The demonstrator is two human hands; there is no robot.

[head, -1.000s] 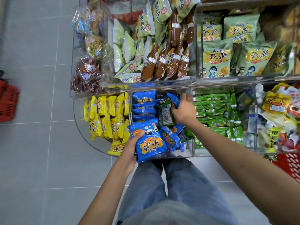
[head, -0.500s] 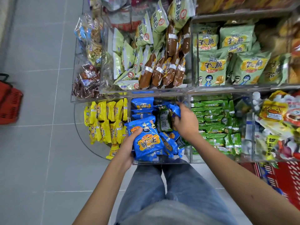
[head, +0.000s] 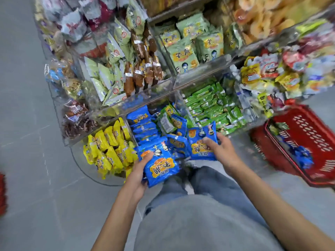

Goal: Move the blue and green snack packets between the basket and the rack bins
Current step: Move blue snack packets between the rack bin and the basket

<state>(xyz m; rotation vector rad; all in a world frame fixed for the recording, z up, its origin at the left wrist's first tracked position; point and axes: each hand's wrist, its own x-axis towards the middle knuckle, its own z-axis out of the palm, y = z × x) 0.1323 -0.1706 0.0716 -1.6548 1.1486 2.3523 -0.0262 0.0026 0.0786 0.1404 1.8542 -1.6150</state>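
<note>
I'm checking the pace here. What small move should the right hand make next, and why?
Probably swing the right hand and its blue packet rightward over the red basket: the packet is gripped, and other blue packets lie in that basket.

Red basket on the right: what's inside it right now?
Inside the red basket lie a few blue packets and a green packet near its corner. Motion blur hides their count, and anything beneath them is covered.
</note>
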